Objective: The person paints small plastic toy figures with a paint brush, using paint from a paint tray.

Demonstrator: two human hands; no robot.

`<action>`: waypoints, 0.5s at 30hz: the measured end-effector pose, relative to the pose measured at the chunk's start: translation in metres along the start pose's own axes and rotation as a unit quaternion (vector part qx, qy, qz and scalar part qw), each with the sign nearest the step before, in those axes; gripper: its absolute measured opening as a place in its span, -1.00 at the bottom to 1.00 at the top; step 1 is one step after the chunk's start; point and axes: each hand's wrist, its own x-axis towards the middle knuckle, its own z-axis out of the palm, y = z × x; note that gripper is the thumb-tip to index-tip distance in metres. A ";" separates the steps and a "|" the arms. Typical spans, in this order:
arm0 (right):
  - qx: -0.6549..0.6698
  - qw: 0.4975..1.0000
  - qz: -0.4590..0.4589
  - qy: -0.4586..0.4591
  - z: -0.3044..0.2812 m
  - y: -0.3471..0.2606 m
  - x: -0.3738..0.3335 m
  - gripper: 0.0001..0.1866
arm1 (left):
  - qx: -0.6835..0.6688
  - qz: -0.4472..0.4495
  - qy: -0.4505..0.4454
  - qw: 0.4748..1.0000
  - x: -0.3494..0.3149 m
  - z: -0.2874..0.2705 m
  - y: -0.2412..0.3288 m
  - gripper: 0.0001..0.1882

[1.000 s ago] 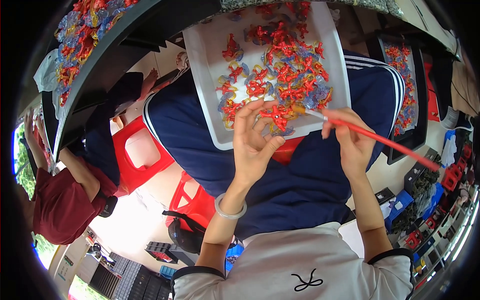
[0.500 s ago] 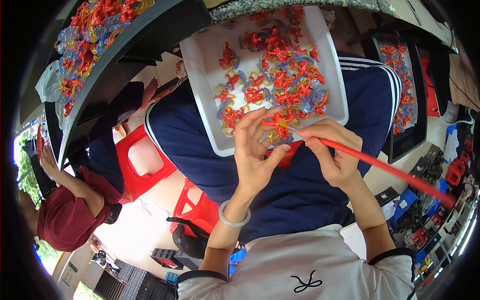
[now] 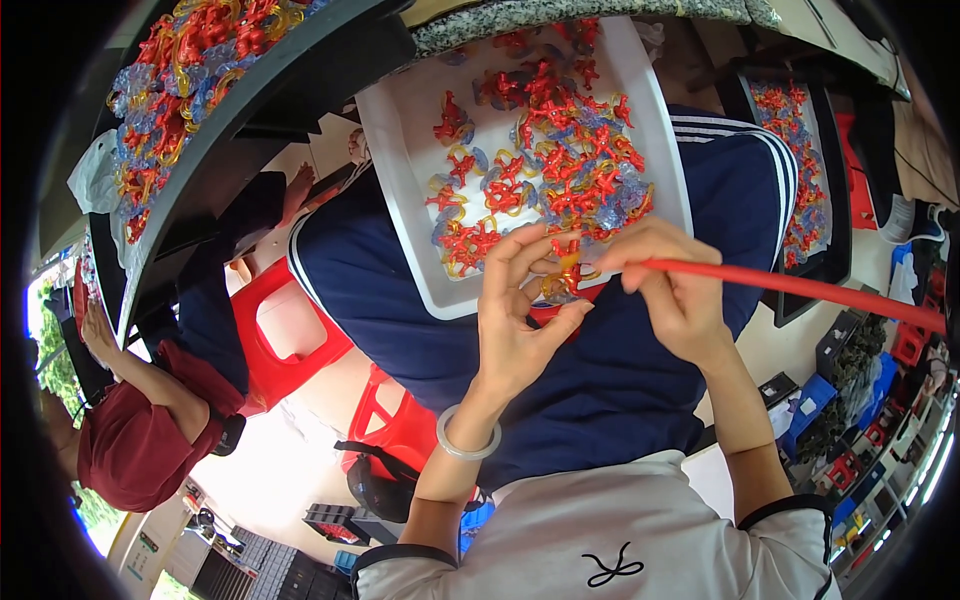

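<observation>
Between the fingers and thumb of my left hand [image 3: 512,325] is a small glossy plastic figure [image 3: 567,272], red with yellow and clear blue parts. My right hand [image 3: 678,295] grips a long, slim red-handled tool [image 3: 800,284]; its shaft runs out to the right. The tool's working end lies by my fingertips close to the figure, too small to make out. Both hands are over the near edge of a white tray [image 3: 403,225] on my lap. Many similar figures [image 3: 590,165] are heaped inside it, thickest toward the right.
A black tray of like pieces [image 3: 800,190] stands to the right. More pieces [image 3: 190,80] are piled at the upper left. A stone-topped edge [image 3: 590,22] crosses beyond my tray. Red stools [image 3: 290,330] and a person in a dark red shirt [image 3: 145,430] are at the left.
The red handle has swung from sloping down to the right to nearly level. My right hand has turned with it, while the figure in my left hand is tilted more upright.
</observation>
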 end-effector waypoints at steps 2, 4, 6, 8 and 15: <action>-0.114 0.993 -0.006 0.038 -0.004 0.001 0.008 -0.88 | 0.000 -0.015 0.002 1.000 -0.001 -0.001 -0.001 -0.18; -0.045 0.998 0.030 0.017 -0.008 -0.006 0.007 -0.88 | -0.021 -0.041 0.008 0.999 -0.002 -0.001 0.001 -0.18; 0.059 0.996 0.048 -0.052 -0.006 -0.011 0.007 -0.89 | -0.016 -0.043 0.008 0.999 -0.001 0.000 0.005 -0.18; 0.002 0.999 0.041 -0.035 -0.005 -0.006 0.005 -0.90 | -0.011 -0.045 0.007 0.999 0.000 0.000 0.005 -0.18; 0.066 0.992 0.077 -0.075 -0.009 -0.009 0.005 -0.88 | 0.055 -0.046 0.029 0.997 -0.001 0.001 0.009 -0.21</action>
